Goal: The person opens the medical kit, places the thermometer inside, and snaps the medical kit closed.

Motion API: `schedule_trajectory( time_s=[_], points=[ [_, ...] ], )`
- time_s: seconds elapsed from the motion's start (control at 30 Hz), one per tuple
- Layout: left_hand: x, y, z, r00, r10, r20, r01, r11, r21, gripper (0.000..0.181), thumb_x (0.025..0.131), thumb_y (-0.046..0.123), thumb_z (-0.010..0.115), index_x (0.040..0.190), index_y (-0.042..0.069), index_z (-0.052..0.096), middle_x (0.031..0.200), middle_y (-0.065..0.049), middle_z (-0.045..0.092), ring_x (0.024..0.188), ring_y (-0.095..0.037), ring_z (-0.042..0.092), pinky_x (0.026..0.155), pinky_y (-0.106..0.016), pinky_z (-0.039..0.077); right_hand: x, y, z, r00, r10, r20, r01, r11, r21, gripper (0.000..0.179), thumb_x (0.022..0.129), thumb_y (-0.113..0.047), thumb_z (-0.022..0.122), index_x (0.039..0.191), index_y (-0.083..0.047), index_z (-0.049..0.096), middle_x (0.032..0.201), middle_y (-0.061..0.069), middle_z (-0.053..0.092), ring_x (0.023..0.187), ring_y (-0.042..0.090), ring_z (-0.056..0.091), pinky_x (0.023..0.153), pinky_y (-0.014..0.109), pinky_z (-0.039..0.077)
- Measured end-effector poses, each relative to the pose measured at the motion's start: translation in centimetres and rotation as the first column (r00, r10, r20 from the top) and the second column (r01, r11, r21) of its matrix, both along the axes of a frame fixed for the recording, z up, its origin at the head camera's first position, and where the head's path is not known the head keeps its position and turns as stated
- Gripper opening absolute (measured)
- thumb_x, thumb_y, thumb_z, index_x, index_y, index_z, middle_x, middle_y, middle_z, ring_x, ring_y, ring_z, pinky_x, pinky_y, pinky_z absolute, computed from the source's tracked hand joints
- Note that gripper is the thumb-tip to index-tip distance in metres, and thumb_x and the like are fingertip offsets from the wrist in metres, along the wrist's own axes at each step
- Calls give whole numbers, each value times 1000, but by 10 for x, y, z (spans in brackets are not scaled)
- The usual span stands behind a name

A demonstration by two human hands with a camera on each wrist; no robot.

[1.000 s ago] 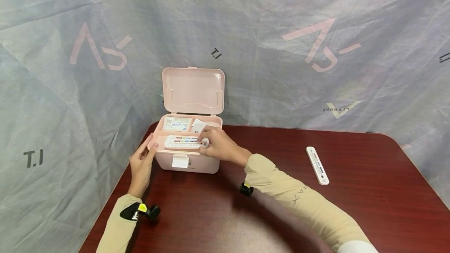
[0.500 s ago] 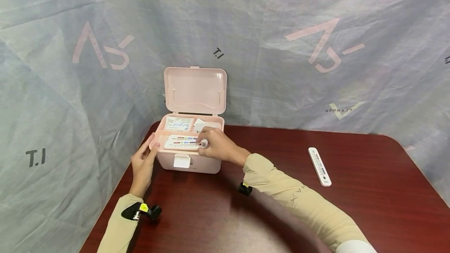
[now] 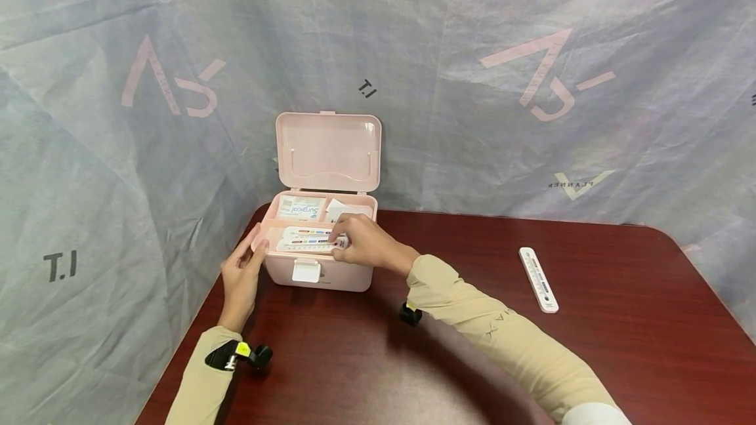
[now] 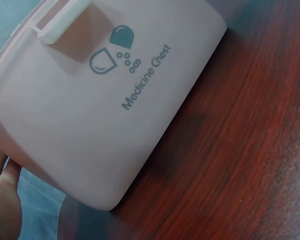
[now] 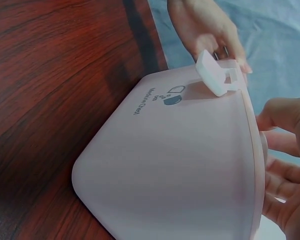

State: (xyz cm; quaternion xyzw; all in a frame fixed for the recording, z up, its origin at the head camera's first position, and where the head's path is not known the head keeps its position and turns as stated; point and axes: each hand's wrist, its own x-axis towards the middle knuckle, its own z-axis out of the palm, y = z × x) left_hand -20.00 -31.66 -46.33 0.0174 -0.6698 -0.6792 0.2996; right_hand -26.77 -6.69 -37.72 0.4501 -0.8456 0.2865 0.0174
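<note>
A pale pink medicine chest [image 3: 348, 277] stands with its lid [image 3: 328, 153] raised. In its front compartment lie two white thermometer strips with coloured bands: a rear thermometer [image 3: 294, 233] and a front thermometer [image 3: 298, 245]. My right hand [image 3: 367, 241] pinches the right end of the front thermometer between thumb and fingers; in the right wrist view the right hand [image 5: 290, 165] reaches over the rim, hiding that thermometer's end. My left hand [image 3: 241, 274] holds the chest's left side, thumb at the front rim. The left wrist view shows part of the left hand [image 4: 5, 200] beside the chest wall.
A third thermometer [image 3: 538, 280] lies on the dark red table [image 3: 366, 353], well right of the chest. The rear compartments hold a packet marked Surgical [image 3: 300, 208] and a white packet [image 3: 336, 210]. The white latch [image 3: 306, 270] hangs down in front. Grey cloth [image 3: 443, 84] encloses the back and left.
My right hand has brought the front thermometer slightly lower and toward the chest's front wall, so more of the rear thermometer shows. The left hand keeps its place on the chest.
</note>
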Motion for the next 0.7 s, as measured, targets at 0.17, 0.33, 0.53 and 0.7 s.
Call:
schedule_trajectory(
  time_s=[0.17,0.33,0.53,0.7],
  points=[
    [1,2,0,1000,1,10,-1,1000,3,43,88,6,67,129,3,58,135,-14,52,131,-21,39,99,-16,36,-2,1,1,1000,6,15,-6,1000,14,14,75,-12,71,87,-7,73,87,1,63,75,13,55,67,20,43],
    [1,1,-1,1000,1,20,-1,1000,17,43,87,6,68,129,4,58,135,-12,53,133,-20,37,101,-17,35,-4,1,3,998,26,52,-28,999,35,12,77,-12,73,88,-6,73,86,2,62,74,14,54,65,21,43],
    [1,1,-1,1000,11,27,-11,1000,3,43,87,8,68,129,5,58,135,-10,53,132,-15,39,103,-18,33,-8,-1,5,993,54,107,-61,996,64,13,79,-11,75,91,-5,74,91,8,64,79,21,59,66,21,44],
    [1,1,-1,999,17,29,-16,1000,-11,43,88,9,68,129,6,59,135,-10,54,132,-14,39,103,-18,32,-9,-2,6,992,45,115,-56,994,93,11,79,-10,76,89,-6,74,88,7,66,74,17,57,64,20,43]
  ],
)
